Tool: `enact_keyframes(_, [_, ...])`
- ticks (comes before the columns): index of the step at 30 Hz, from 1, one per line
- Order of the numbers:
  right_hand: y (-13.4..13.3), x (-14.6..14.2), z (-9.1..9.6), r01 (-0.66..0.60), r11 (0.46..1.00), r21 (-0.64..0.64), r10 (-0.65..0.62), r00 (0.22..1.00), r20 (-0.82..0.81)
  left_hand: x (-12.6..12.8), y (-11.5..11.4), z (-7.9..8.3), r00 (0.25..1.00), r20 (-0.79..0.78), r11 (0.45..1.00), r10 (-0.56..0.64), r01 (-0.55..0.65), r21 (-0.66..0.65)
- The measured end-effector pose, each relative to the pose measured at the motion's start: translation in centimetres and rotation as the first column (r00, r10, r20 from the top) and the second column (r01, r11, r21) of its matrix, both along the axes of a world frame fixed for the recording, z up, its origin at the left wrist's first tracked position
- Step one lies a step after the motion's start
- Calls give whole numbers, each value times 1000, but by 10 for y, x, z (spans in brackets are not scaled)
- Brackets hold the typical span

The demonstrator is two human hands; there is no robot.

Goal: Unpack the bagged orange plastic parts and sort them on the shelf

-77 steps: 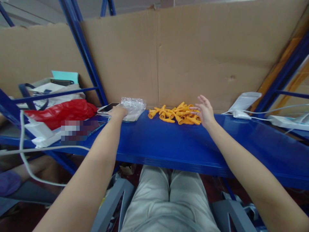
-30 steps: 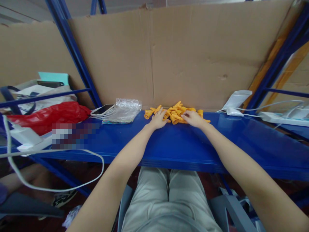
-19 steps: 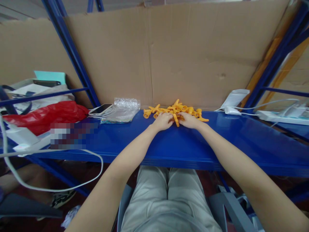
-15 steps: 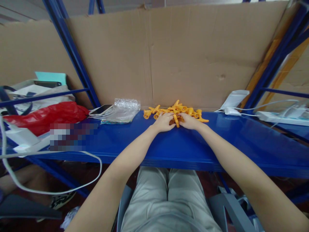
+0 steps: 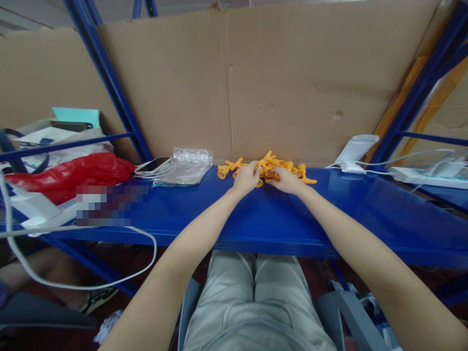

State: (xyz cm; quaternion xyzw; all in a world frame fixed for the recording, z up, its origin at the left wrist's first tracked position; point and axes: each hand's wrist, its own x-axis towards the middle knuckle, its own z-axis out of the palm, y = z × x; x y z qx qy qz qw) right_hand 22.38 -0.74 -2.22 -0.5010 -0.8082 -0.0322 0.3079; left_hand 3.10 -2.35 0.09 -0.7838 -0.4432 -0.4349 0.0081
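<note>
A heap of yellow-orange plastic pieces [image 5: 269, 160], with round hollow ends and branching arms, lies at the back of the blue shelf against the cardboard. My left hand [image 5: 247, 178] is at the left-front part of the heap, its fingers closed round a yellow plastic piece [image 5: 259, 184] whose round end shows below them. Close by on the right, my right hand [image 5: 285, 181] has curled fingers on another yellow plastic piece [image 5: 272, 177]. The fingertips of both hands are partly hidden among the pieces.
On the left lie a plastic-wrapped packet [image 5: 188, 170], a phone [image 5: 155, 165] with white cable, and a red bag [image 5: 78, 175]. At right stand a white device [image 5: 356, 153] and a power strip [image 5: 427, 176]. Blue posts frame the shelf, and a white cable [image 5: 155, 248] loops past its front edge.
The yellow piece that stood upright between my hands is no longer there. My left hand has turned and lifted slightly; my right hand has shifted little, its fingers curling more.
</note>
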Motion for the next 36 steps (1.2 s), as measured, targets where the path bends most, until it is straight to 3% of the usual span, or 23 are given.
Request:
enact_keyframes(3, [-4, -2, 5, 48, 999, -20, -48, 999, -6, -12, 10, 5, 963, 266, 997, 34, -50, 52])
enact_keyframes(7, [-10, -7, 10, 52, 999, -17, -53, 997, -61, -24, 18, 10, 846, 532, 995, -39, -18, 103])
enact_keyframes(14, [-23, -14, 21, -122, 981, 154, 165, 935, -314, -11, 21, 1, 707, 692, 982, -146, 190, 12])
enact_keyframes(16, [-25, -14, 23, -121, 981, 149, 167, 922, -349, -10, 22, 0, 715, 680, 978, -164, 206, 19])
enact_keyframes(18, [-25, -13, 24, -112, 986, 127, 153, 914, -375, -13, 21, 0, 781, 597, 979, -182, 198, 40])
enact_keyframes(21, [-22, -11, 22, -90, 991, 96, 122, 901, -416, -19, 19, 2, 918, 335, 977, -213, 194, 87])
enact_keyframes(25, [-16, -7, 20, -69, 992, 101, 111, 858, -501, -24, 16, -1, 969, 99, 971, -228, 219, 101])
enact_keyframes(31, [-21, -12, 23, -76, 993, 91, 111, 872, -478, -26, 18, -5, 982, 101, 984, -161, 152, 89])
enact_keyframes(36, [-23, -21, 24, -132, 990, 50, 137, 820, -556, -28, 20, -2, 975, 176, 986, -136, 117, 116])
